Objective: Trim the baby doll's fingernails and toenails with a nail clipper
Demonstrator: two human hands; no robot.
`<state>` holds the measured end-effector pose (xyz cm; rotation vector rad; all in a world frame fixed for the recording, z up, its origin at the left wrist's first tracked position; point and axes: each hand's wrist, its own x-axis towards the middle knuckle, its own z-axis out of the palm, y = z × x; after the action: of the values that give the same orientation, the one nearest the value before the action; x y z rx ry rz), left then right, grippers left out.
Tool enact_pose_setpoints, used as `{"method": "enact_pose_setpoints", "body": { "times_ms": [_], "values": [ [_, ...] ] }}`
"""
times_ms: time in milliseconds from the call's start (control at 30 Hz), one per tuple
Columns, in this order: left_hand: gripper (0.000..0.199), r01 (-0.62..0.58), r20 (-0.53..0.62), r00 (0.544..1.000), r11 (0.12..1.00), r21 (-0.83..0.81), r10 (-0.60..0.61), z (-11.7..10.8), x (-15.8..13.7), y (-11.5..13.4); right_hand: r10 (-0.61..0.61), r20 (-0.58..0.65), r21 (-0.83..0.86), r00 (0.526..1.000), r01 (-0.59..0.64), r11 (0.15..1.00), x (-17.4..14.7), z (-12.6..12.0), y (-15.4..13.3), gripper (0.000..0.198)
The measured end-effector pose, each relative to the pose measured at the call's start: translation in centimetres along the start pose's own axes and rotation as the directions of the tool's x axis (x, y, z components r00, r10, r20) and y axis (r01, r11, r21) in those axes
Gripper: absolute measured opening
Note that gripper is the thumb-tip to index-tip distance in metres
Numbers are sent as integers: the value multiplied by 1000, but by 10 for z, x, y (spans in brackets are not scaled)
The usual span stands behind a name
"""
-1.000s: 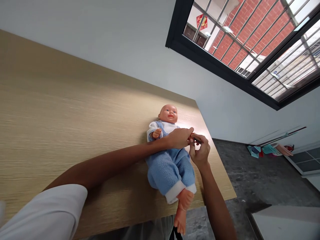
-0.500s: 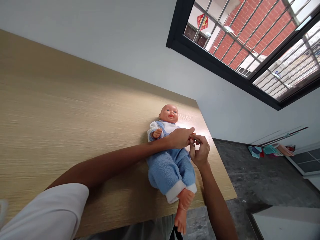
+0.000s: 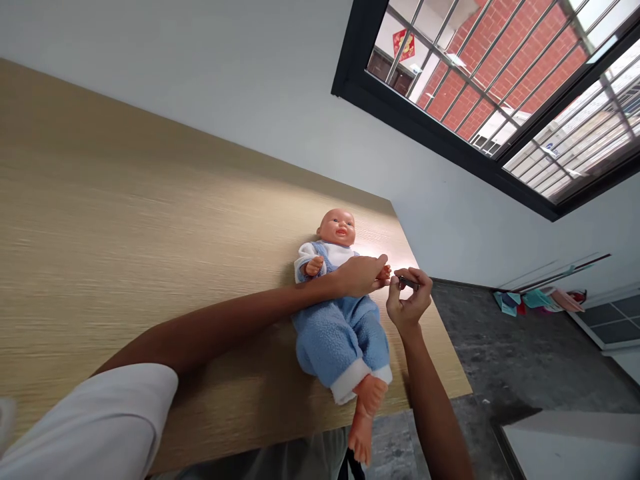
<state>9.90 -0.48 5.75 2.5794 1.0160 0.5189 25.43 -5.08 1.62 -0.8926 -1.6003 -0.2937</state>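
A baby doll [image 3: 327,340] in blue fleece overalls and a white top lies on its back on the wooden table, its feet past the front edge. My left hand [image 3: 357,275] reaches across its chest and is closed around the doll's arm, with the small doll hand [image 3: 385,272] sticking out beyond my fingers. Just to the right, my right hand [image 3: 410,303] pinches a small metal nail clipper [image 3: 409,283] between thumb and fingers. A narrow gap separates the clipper from the doll's fingers.
The wooden table [image 3: 150,220] meets a white wall at the back; its right edge drops to a dark grey floor [image 3: 470,333]. A barred window [image 3: 480,87] is at the upper right. Coloured dustpans or similar items [image 3: 540,300] lie by the far wall.
My right hand with the nail clipper has moved a little to the right, away from the doll's fingers, which now show. My left hand keeps its hold.
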Motion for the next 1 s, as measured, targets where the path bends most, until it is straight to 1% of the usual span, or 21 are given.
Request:
{"method": "enact_pose_setpoints", "body": {
  "times_ms": [100, 267, 433, 600, 700, 833, 900, 1000],
  "values": [
    [22, 2, 3, 1000, 1000, 5, -2, 1, 0, 0, 0, 10, 5, 1000, 0, 1000, 0, -1, 0, 35],
    [23, -18, -32, 999, 999, 29, 19, 5, 2, -4, 15, 74, 36, 997, -18, 999, -1, 0, -3, 32],
    [24, -15, -16, 1000, 1000, 8, 15, 4, 1, -3, 91, 107, 90, 990, -101, 991, 1, -2, -7, 19],
    [23, 9, -1, 1000, 1000, 16, -9, -1, 0, 1, 202, 118, 148, 972, -218, 965, 5, -3, -7, 16],
    [24, 21, 10, 1000, 1000, 1, -21, -2, 0, 2, 261, 137, 187, 955, -284, 940, 7, -5, -6, 11],
    [23, 4, 25, 1000, 1000, 26, -5, -1, 0, 2, 330, 160, 221, 931, -359, 907, 8, -5, -6, 19],
    [23, -18, 30, 999, 997, 70, 16, 2, 1, 1, 392, 178, 263, 903, -427, 865, 10, -4, -6, 23],
    [25, -27, 23, 999, 992, 121, 24, 5, 2, 1, 502, 183, 347, 845, -533, 771, 13, -3, -5, 26]
  ]
}}
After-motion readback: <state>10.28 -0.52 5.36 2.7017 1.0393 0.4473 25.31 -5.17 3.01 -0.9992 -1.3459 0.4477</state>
